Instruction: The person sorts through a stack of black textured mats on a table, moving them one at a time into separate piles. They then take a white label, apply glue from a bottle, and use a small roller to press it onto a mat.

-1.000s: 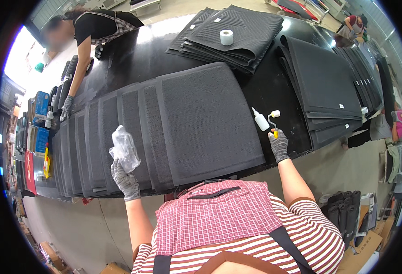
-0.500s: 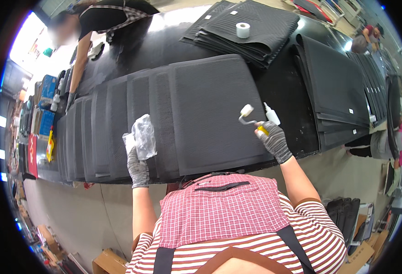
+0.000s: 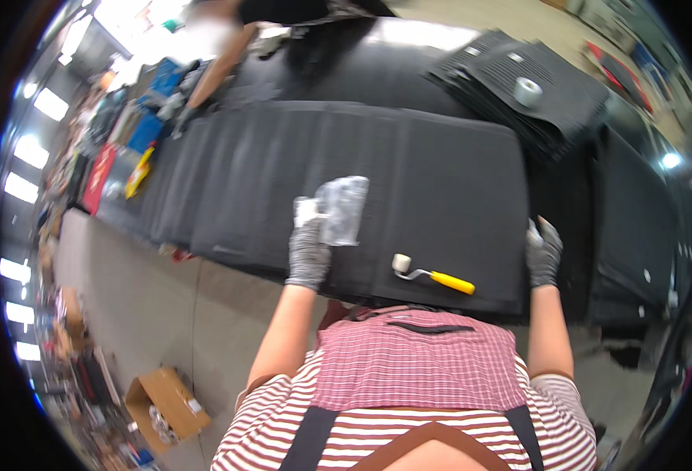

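My left hand (image 3: 309, 250), in a grey knit glove, is closed on a crumpled clear plastic bag (image 3: 344, 209). The bag hangs over the overlapping black mats (image 3: 456, 180) laid in a row along the table. A small roller (image 3: 450, 282) with a yellow handle and a white head lies on the nearest mat, by its front edge. Past that mat's right edge, my gloved right hand (image 3: 545, 255) has its fingers around a small white bottle (image 3: 533, 232), mostly hidden by the hand.
Folded black ribbed mats (image 3: 562, 94) lie at the far right with a white roll (image 3: 527, 93) on top. Another black stack (image 3: 637, 228) stands on the right. Across the table a person's arm (image 3: 222, 67) reaches to the mats' far left end. A cardboard box (image 3: 165, 404) sits on the floor.
My right hand has put the roller down on the mat and moved right to the white bottle. The left hand keeps the plastic bag. The whole view has turned and shifted.
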The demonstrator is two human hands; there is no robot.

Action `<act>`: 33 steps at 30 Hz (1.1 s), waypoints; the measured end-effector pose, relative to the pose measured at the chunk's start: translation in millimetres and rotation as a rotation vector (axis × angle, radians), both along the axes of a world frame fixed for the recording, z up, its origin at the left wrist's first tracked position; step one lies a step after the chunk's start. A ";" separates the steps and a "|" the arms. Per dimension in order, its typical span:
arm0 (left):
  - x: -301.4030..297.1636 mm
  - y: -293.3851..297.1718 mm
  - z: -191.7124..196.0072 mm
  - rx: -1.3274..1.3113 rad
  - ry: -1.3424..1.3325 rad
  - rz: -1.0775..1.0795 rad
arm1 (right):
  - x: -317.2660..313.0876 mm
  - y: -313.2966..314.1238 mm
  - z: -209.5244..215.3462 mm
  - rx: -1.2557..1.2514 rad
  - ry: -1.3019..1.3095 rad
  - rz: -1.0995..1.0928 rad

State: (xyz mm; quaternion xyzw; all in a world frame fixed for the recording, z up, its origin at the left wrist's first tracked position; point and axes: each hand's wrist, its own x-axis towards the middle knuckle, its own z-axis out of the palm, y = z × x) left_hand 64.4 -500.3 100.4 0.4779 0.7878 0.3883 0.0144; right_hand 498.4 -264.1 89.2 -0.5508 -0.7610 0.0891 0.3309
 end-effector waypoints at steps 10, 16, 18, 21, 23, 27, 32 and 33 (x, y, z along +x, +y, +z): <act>2.8 -2.2 23.5 -0.205 0.085 -0.173 | 74.6 11.2 -78.2 -0.350 -0.141 -0.203; 4.8 -8.6 17.9 -0.138 -0.298 -0.194 | 2.6 -10.0 -11.4 -0.219 0.434 -0.009; 5.8 -0.6 23.7 -0.142 -0.145 -0.165 | -49.4 -39.5 44.1 -0.422 0.290 0.122; 20.4 22.1 38.8 -0.182 0.068 -0.075 | -111.7 -71.1 59.7 -0.549 0.321 0.529; 14.9 29.3 25.8 -0.324 0.041 -0.058 | -150.8 -81.4 55.9 -0.531 0.196 0.774; -11.0 26.2 0.4 -0.187 -0.271 -0.042 | -218.9 -98.7 72.4 -0.629 -0.216 1.027; -30.4 8.6 18.0 -0.070 -0.564 -0.093 | -252.4 -103.4 54.9 -0.481 -0.170 1.060; -29.5 5.4 21.6 -0.043 -0.458 -0.113 | -253.8 -100.3 56.6 -0.465 0.003 0.951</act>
